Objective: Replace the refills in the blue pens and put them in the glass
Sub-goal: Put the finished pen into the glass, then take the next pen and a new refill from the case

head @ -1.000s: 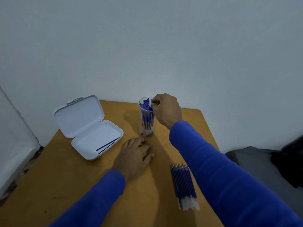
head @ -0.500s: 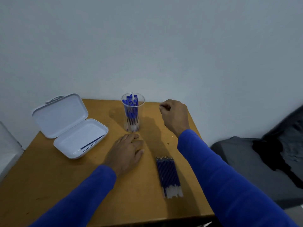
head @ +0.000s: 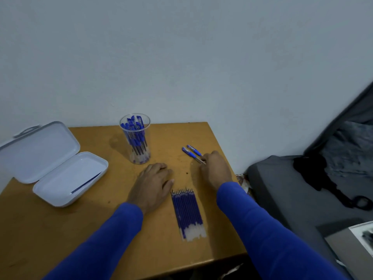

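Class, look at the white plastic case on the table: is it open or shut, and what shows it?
Open. The white case has its lid swung back toward the wall, and one blue refill lies in its tray.

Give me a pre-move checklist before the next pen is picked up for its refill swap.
1. Two loose pens within reach of the right hand: ok, its fingertips are at their near ends.
2. Firm grip on a pen: cannot tell, fingers hide the contact.
3. Left hand free: ok, resting flat on the table.
4. New refills at hand: ok, bundle lies between the forearms.
5. Glass upright: ok, already holding pens.
6. White case open: ok, one refill inside.
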Motion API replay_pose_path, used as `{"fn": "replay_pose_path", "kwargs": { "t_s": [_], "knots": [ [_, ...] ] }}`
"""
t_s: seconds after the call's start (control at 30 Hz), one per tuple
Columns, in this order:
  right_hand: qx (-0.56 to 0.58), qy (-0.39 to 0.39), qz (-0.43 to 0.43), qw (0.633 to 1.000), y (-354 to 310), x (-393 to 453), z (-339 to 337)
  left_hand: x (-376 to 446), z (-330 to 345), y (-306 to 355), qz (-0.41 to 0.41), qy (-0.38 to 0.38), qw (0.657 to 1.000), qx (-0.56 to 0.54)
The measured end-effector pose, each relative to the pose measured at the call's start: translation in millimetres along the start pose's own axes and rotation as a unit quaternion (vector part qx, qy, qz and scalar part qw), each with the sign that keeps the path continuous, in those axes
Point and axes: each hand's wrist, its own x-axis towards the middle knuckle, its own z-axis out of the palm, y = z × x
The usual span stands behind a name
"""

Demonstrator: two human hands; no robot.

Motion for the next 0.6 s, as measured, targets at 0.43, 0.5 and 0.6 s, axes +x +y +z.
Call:
{"fn": "replay_pose_path", "kwargs": {
  "t_s": [0.43, 0.5, 0.6],
  "knots": [
    [0.017, -0.011, 0.03, 0.999, -13, -4, 11, -1, -2, 1, 0.001, 0.007, 1.0, -0.005],
    [0.022, -0.025, 0.034, 0.999, -20, -8, 10, -1, -3, 0, 0.0, 0.004, 0.999, -0.032],
    [0.063, -0.054, 0.044, 0.996, -35, -18, 4, -5, -10, 0, -0.019, 0.025, 0.995, -0.097]
  ]
}}
